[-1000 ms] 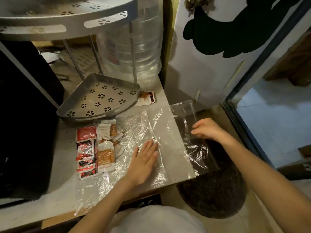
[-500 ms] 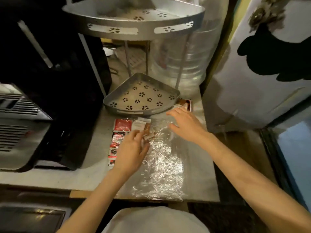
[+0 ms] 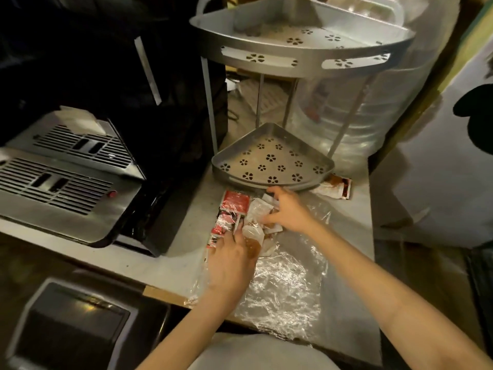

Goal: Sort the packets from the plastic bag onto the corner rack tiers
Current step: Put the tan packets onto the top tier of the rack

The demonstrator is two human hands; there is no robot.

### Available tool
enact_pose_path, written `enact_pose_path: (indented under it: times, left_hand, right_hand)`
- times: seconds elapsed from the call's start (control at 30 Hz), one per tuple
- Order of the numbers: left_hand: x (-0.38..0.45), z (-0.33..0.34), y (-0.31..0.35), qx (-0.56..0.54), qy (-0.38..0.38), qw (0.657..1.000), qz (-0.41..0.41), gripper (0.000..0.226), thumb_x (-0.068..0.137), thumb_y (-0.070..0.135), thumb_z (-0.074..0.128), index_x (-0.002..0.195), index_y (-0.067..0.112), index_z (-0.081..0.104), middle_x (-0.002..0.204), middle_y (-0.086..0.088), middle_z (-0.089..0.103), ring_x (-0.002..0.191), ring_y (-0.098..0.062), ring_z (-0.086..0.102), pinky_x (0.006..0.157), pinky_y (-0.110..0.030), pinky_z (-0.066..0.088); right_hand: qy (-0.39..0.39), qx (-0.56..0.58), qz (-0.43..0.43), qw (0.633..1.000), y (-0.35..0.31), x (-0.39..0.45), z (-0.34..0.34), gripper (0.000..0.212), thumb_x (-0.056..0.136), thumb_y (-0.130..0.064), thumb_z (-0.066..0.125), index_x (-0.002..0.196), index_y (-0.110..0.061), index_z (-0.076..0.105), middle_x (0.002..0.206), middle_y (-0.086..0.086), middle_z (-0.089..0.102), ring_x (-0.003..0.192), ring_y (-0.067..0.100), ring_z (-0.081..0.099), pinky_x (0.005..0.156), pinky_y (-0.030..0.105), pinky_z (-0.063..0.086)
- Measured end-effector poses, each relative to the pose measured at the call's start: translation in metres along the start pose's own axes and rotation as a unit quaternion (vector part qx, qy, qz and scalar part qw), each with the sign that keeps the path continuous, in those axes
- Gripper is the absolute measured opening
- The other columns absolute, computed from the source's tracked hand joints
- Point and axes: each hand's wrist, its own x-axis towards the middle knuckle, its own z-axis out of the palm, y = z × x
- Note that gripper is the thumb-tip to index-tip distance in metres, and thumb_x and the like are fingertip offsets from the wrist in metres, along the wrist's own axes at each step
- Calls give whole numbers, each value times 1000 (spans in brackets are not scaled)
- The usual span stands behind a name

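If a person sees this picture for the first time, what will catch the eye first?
Both hands, the left hand and right hand, rest on a pile of sauce packets under the clear plastic bag. Just behind stands the metal corner rack, its lower tier empty.

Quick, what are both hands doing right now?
Left hand: open, fingers flat on the packets under the plastic bag.
Right hand: open, fingers spread over the packets, gripping nothing that shows.

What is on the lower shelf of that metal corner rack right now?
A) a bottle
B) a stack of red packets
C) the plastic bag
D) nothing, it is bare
D: the lower tier shows only its flower-shaped holes, while the packets lie on the counter in front of it.
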Motion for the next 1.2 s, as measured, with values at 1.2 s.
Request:
enact_pose_path:
  times: [1.2]
  left_hand:
    - [109, -69, -20, -643, -440, 627, -10, 72, 62, 54, 72, 121, 14, 59, 113, -12, 65, 95, -23, 66, 82, -37, 55]
  right_hand:
    - [-148, 538, 174, 812, 45, -40, -73, 22, 72, -11, 66, 93, -9, 66, 78, 5, 74, 71, 16, 70, 67, 30, 58]
